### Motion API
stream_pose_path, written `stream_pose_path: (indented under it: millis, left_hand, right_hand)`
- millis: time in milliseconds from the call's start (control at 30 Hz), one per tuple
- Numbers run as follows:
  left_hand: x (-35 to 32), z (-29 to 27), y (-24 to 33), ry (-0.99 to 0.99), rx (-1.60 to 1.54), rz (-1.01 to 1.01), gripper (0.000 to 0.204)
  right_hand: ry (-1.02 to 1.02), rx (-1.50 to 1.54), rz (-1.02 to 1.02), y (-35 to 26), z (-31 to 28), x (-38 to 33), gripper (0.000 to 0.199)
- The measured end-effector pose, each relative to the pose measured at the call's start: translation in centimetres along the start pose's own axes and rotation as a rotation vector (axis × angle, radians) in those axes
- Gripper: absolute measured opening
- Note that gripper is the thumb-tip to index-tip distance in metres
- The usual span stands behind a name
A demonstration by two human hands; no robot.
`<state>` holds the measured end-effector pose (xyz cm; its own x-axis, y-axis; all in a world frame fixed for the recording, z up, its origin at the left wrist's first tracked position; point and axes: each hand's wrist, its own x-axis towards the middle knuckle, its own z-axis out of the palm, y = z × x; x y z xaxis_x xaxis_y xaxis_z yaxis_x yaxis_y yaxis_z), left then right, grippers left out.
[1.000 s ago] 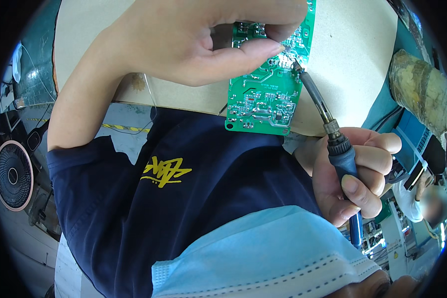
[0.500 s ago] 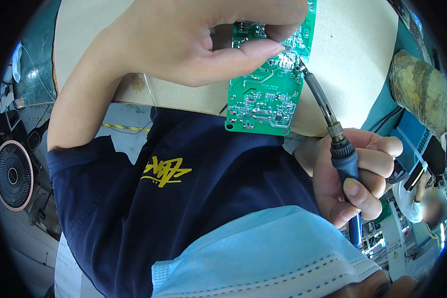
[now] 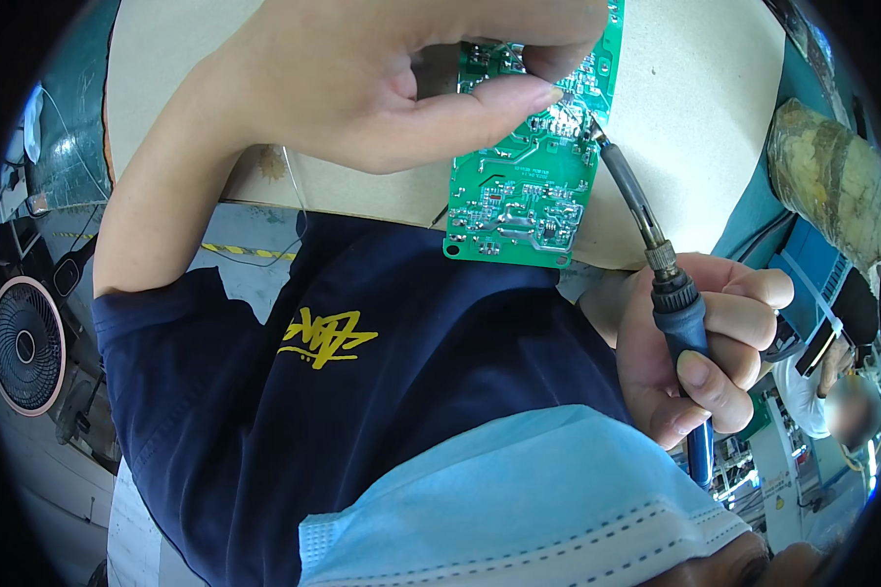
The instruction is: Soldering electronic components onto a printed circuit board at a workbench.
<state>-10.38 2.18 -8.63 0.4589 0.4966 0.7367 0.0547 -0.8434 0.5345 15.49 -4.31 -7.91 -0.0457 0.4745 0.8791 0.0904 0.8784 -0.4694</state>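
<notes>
A green circuit board (image 3: pixel 519 168) lies on the tan work surface, its soldered side up, its near end reaching past the edge. My left hand (image 3: pixel 431 93) is over the board's far part, thumb and index finger pinched on what looks like thin solder wire (image 3: pixel 570 96); most of it is hidden by the fingers. In my right hand (image 3: pixel 710 342) is a soldering iron (image 3: pixel 677 298), its blue grip wrapped by my fingers. The iron's tip touches, or nearly touches, the board just right of my left fingertips.
The tan board (image 3: pixel 700 88) covers the bench. A fine wire (image 3: pixel 297 181) hangs over its near edge beside my left forearm. At the right are a brown-stained wrapped bundle (image 3: pixel 817 161) and a blue box (image 3: pixel 811 269). A fan (image 3: pixel 26 344) stands at left; another person (image 3: pixel 803 396) is at far right.
</notes>
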Motion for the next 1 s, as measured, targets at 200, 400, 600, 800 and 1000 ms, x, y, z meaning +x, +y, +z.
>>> stream_pose_path:
  millis: [200, 400, 600, 800, 1000]
  left_hand:
    - [-0.1, -0.9, 0.7, -0.088, -0.026, -0.160, 0.011]
    - [0.1, -0.5, 0.2, -0.074, 0.039, -0.002, 0.010]
    - [-0.3, 0.3, 0.0, 0.065, -0.025, -0.006, 0.011]
    - [-0.3, -0.7, 0.2, -0.107, -0.001, -0.073, 0.012]
    - [0.4, -0.5, 0.8, -0.066, 0.022, -0.087, 0.012]
  right_hand:
    - [-0.027, -0.027, 0.028, -0.2, -0.7, -0.1, 0.033]
    - [-0.038, -0.041, 0.043, -0.4, -0.6, -0.1, 0.032]
    - [-0.036, -0.043, 0.038, -0.4, -0.5, -0.1, 0.032]
    - [-0.053, -0.030, 0.000, -0.1, -0.6, 0.0, 0.035]
    - [-0.117, 0.006, -0.040, 0.0, -0.7, 0.0, 0.036]
